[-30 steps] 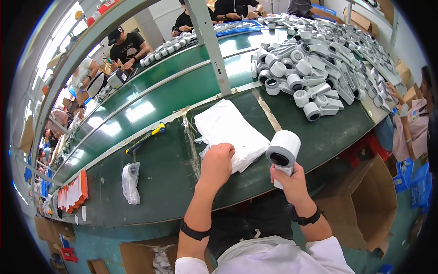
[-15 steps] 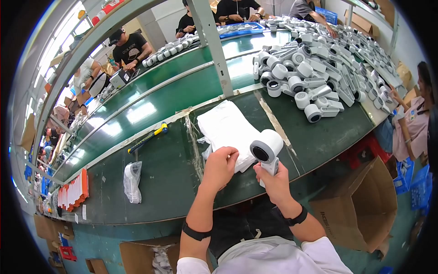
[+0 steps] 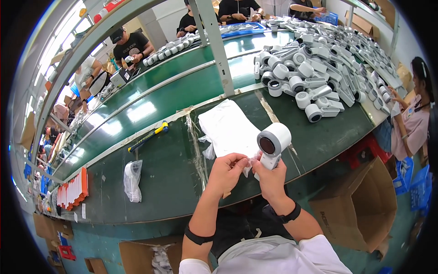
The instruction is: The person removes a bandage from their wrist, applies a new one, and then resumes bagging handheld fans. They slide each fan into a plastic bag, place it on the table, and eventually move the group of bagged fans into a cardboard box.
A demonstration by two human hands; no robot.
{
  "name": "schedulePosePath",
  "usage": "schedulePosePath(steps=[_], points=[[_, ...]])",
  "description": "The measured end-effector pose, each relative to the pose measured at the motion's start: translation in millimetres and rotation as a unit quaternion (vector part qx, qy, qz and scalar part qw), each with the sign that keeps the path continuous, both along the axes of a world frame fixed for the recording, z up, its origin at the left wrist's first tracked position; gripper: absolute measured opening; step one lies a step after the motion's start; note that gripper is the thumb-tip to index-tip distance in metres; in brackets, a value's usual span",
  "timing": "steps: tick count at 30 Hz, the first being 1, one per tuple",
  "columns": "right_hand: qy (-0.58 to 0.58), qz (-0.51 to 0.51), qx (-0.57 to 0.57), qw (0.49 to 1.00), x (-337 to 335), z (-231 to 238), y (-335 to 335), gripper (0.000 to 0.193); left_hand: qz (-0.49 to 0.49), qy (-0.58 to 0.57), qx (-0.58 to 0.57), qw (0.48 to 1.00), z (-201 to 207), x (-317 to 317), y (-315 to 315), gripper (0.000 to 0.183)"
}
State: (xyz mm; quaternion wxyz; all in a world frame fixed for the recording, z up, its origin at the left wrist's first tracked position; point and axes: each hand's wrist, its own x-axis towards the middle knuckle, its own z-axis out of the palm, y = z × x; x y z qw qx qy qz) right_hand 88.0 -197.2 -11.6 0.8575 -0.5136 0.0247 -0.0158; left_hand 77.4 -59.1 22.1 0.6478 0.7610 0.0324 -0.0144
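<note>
My right hand (image 3: 272, 180) is closed round the handle of a white hair dryer (image 3: 278, 139), its round head tilted up with the grey ring and dark opening facing left. The fingers of my left hand (image 3: 226, 173) pinch the edge of a clear plastic bag (image 3: 248, 169), which also touches my right fingertips. Just beyond both hands lies a stack of flat white plastic bags (image 3: 228, 125). Further left on the green bench rests a bagged hair dryer (image 3: 132, 181) in clear plastic.
A big pile of hair dryers (image 3: 305, 68) covers the bench at the far right. A yellow-and-black hammer (image 3: 148, 137) and orange-and-white boxes (image 3: 74, 189) are left. Metal posts (image 3: 216, 55) rise at the bench's far edge. Open cartons (image 3: 360, 205) stand below; several people work around.
My left hand has moved right and now pinches a clear bag close to my right hand. The hair dryer has shifted slightly right and up.
</note>
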Motion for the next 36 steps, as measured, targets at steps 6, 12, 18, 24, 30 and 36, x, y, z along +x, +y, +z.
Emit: schedulePosePath(steps=[6, 12, 18, 24, 30, 36], points=[[0.018, -0.012, -0.023, 1.000, 0, 7, -5, 0.021, 0.065, 0.001, -0.196, 0.978, -11, 0, 8, 0.017], [0.019, -0.016, -0.054, 0.998, -2, 2, -10, 0.018, 0.079, 0.005, -0.232, 0.969, 0, -3, 1, 0.020], [-0.040, -0.030, -0.113, 0.992, -12, -16, -33, 0.025, 0.120, -0.040, -0.211, 0.969, -1, 0, -8, 0.014], [-0.072, 0.184, -0.150, 0.969, -40, 15, -105, 0.054, 0.082, -0.043, -0.170, 0.981, -11, 1, -12, 0.016], [0.031, 0.395, -0.267, 0.879, -19, 46, -116, 0.082, 0.015, 0.011, -0.108, 0.994, -6, 0, -15, 0.017], [0.015, 0.465, -0.314, 0.828, 6, 42, -99, 0.073, -0.014, 0.042, -0.131, 0.990, 5, -11, 3, 0.022]])
